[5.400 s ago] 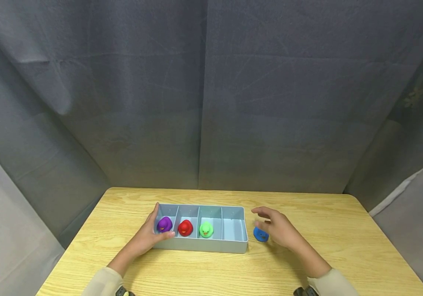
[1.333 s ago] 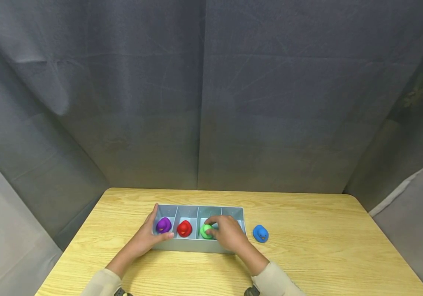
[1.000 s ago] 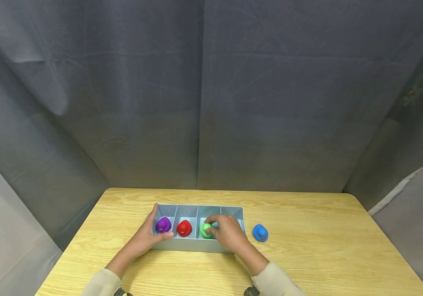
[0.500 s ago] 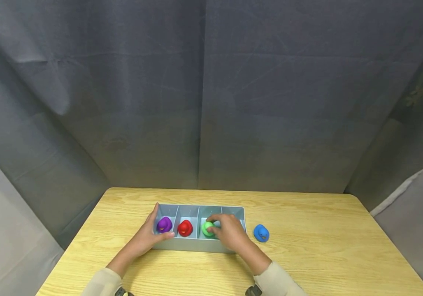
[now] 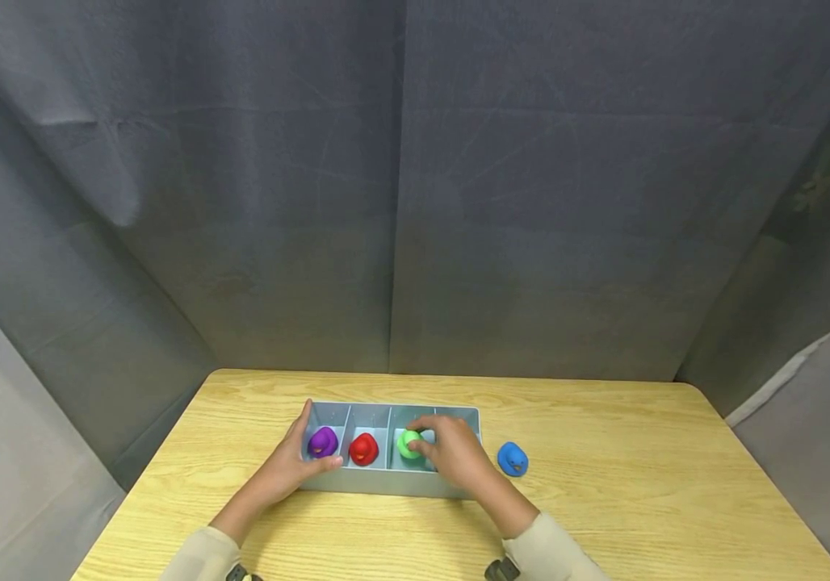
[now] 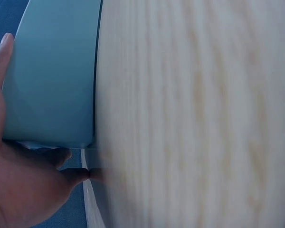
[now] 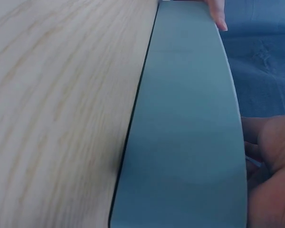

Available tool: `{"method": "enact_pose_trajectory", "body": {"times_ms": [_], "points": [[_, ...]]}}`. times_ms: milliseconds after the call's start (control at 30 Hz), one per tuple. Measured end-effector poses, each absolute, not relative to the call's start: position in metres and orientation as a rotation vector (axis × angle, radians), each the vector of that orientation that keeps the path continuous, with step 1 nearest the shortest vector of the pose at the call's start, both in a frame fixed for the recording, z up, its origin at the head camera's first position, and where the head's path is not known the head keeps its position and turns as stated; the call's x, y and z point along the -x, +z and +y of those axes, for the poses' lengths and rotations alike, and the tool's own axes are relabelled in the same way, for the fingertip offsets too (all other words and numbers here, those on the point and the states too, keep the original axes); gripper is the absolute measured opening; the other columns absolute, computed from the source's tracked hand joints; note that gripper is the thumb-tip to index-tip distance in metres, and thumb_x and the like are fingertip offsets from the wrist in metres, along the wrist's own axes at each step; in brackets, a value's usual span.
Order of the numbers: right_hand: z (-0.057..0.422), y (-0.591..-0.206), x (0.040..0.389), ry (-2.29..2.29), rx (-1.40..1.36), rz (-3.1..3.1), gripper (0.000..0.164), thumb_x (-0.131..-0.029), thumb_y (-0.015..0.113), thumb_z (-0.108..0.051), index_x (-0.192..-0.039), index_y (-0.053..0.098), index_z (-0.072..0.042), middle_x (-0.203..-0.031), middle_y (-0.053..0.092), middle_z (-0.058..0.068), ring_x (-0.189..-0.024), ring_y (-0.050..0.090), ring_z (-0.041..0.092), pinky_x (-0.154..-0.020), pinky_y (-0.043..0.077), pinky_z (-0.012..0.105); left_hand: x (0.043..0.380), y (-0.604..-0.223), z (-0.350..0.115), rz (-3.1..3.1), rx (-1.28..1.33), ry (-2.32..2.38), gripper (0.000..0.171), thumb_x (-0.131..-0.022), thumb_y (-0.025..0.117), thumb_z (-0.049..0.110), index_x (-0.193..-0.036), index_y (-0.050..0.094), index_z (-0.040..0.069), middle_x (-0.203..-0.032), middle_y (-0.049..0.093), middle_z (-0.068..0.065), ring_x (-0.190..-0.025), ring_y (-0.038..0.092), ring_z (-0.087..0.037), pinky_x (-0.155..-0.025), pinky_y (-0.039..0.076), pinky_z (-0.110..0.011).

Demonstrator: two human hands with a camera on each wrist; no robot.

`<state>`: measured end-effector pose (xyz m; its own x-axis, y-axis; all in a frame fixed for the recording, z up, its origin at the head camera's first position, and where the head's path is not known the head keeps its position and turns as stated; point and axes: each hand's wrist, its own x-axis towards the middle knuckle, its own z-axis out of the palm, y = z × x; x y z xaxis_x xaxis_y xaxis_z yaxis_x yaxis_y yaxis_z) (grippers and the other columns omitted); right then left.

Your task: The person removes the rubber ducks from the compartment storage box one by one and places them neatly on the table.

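Observation:
A grey-blue tray [image 5: 386,482] with a row of compartments lies lengthwise on the table. My left hand [image 5: 283,468] grips its left end, thumb over the front edge and fingers along the end wall; the left wrist view shows this hand [image 6: 23,185] at the tray's end. Between the thumb and fingers of my right hand [image 5: 453,450] is a green toy duck [image 5: 408,445], in the third compartment from the left. A purple duck [image 5: 323,441] sits in the leftmost compartment and a red duck [image 5: 363,449] in the second. My right hand partly covers the rightmost compartment.
A blue toy duck [image 5: 513,459] stands on the wooden table [image 5: 640,484], just right of the tray. Grey curtains [image 5: 531,202] hang behind the table and at both sides.
My right hand has left the blue duck's side and now pinches the green duck, which has shifted slightly up and right within the last second. My left hand stays on the tray's end.

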<state>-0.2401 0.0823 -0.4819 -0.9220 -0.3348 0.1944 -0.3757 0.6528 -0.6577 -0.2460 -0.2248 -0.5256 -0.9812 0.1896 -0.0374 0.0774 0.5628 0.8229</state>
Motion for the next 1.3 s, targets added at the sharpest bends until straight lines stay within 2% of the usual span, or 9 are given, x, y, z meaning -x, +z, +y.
{"method": "enact_pose_trajectory", "body": {"times_ms": [333,600,733,800,967,1033,1100,1300], "points": [[0.087,-0.472,0.237,1.188,-0.628,-2.767,0.024,-0.094,0.075,-0.014,-0.118,0.076,-0.008,-0.118,0.075,0.009,-0.111,0.069,0.030,-0.090,0.058,0.048,0.247,-0.528,-0.225,2.666,-0.239,1.408,0.124,-0.084,0.086,0.040,-0.167,-0.003,0.012,-0.171,0.003,-0.023,-0.155,0.007,-0.048,-0.121,0.015,-0.068],[0.090,-0.463,0.235,1.221,-0.645,-2.711,0.022,-0.094,0.074,-0.010,-0.116,0.075,-0.006,-0.112,0.074,0.009,-0.108,0.070,0.038,-0.088,0.059,0.050,0.247,-0.528,-0.226,2.673,-0.230,1.386,0.125,-0.084,0.085,0.043,-0.167,-0.003,0.014,-0.172,0.003,-0.023,-0.155,0.007,-0.049,-0.120,0.016,-0.069],[0.092,-0.459,0.234,1.200,-0.648,-2.705,0.022,-0.094,0.074,-0.010,-0.116,0.074,-0.006,-0.113,0.072,0.009,-0.105,0.071,0.035,-0.088,0.060,0.047,0.247,-0.528,-0.226,2.672,-0.233,1.391,0.124,-0.084,0.085,0.043,-0.167,-0.004,0.015,-0.172,0.003,-0.023,-0.155,0.007,-0.049,-0.120,0.015,-0.069],[0.094,-0.458,0.234,1.190,-0.645,-2.708,0.023,-0.094,0.075,-0.010,-0.117,0.074,-0.006,-0.114,0.072,0.008,-0.104,0.072,0.033,-0.092,0.057,0.047,0.248,-0.528,-0.226,2.673,-0.233,1.390,0.124,-0.084,0.085,0.043,-0.167,-0.004,0.015,-0.172,0.003,-0.023,-0.155,0.007,-0.049,-0.120,0.015,-0.069],[0.097,-0.453,0.233,1.211,-0.639,-2.694,0.025,-0.093,0.075,-0.007,-0.118,0.074,-0.006,-0.115,0.073,0.009,-0.102,0.074,0.030,-0.090,0.059,0.039,0.247,-0.528,-0.226,2.670,-0.231,1.399,0.124,-0.084,0.085,0.042,-0.167,-0.003,0.014,-0.172,0.003,-0.023,-0.155,0.008,-0.049,-0.120,0.016,-0.069],[0.099,-0.452,0.233,1.236,-0.637,-2.685,0.025,-0.093,0.075,-0.006,-0.118,0.074,-0.005,-0.115,0.072,0.010,-0.101,0.074,0.030,-0.082,0.062,0.035,0.247,-0.528,-0.225,2.669,-0.229,1.403,0.124,-0.084,0.086,0.042,-0.167,-0.002,0.013,-0.172,0.003,-0.023,-0.155,0.008,-0.049,-0.120,0.016,-0.069],[0.101,-0.451,0.232,1.239,-0.639,-2.679,0.026,-0.093,0.075,-0.005,-0.119,0.073,-0.005,-0.114,0.072,0.010,-0.101,0.074,0.030,-0.081,0.062,0.033,0.247,-0.528,-0.225,2.668,-0.232,1.408,0.124,-0.084,0.086,0.042,-0.167,-0.002,0.013,-0.171,0.003,-0.024,-0.155,0.008,-0.050,-0.120,0.016,-0.070],[0.107,-0.451,0.232,1.284,-0.605,-2.658,0.027,-0.092,0.075,-0.003,-0.119,0.073,-0.005,-0.112,0.072,0.008,-0.101,0.074,0.029,-0.082,0.062,0.032,0.247,-0.528,-0.225,2.672,-0.235,1.404,0.124,-0.084,0.085,0.042,-0.167,-0.002,0.013,-0.171,0.003,-0.024,-0.154,0.008,-0.050,-0.119,0.016,-0.070]]}}
